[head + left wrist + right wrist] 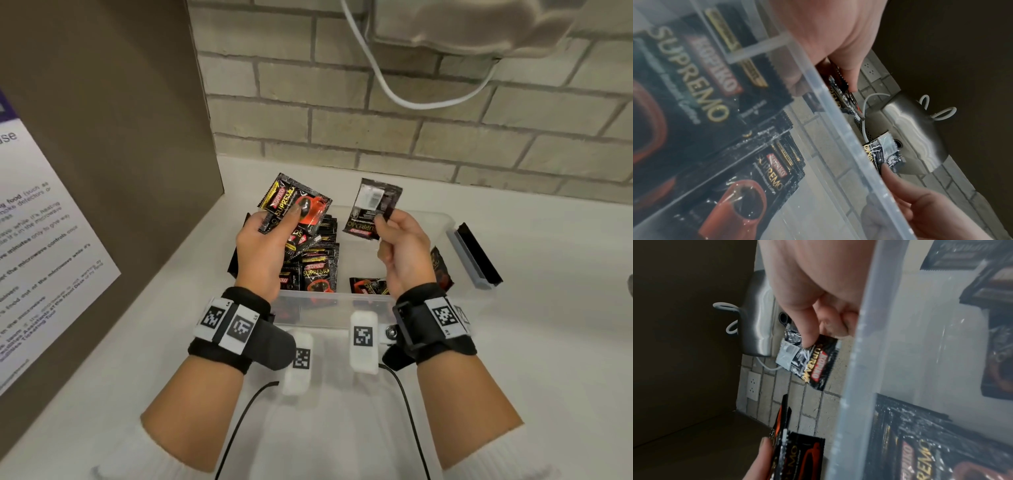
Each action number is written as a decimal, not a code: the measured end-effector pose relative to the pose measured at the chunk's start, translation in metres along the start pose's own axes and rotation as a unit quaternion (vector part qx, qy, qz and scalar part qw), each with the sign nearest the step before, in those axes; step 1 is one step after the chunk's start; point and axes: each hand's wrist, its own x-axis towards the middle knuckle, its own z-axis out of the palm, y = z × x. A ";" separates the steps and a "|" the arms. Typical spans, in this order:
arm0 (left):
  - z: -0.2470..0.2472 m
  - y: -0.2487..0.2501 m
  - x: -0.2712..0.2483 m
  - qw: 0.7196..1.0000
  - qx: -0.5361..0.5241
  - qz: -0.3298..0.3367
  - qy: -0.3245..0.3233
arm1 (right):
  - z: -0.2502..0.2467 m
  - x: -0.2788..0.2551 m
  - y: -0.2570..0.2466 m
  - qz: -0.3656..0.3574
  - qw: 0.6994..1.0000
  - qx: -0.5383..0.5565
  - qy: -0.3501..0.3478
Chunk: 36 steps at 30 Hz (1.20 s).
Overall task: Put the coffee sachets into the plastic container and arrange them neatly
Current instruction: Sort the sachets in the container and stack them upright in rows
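The left hand (265, 246) pinches 1 face-up Kopiko sachet (294, 204); the right hand (404, 250) pinches another (371, 209), back showing, both above the clear plastic container (442, 224). Flip it, then align with the stacked sachets (317, 263).

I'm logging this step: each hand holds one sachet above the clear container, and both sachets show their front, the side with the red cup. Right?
Not quite. Only the left hand shows its sachet front side; the right hand holds its sachet back side up, as the head view shows. Both are above the clear container.
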 end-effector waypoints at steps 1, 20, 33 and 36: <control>0.000 0.000 0.000 1.000 0.008 0.007 0.000 | 0.001 -0.001 -0.001 -0.009 1.000 0.012 -0.011; 0.004 0.001 -0.003 0.989 0.121 0.005 -0.083 | 0.003 -0.005 0.000 -0.042 0.993 0.005 -0.114; 0.006 -0.009 0.001 0.975 0.193 0.030 -0.103 | 0.005 -0.003 0.001 0.005 0.999 -0.027 -0.016; 0.007 -0.008 0.004 0.985 0.154 -0.006 -0.075 | -0.001 0.004 0.001 0.026 0.996 0.036 0.073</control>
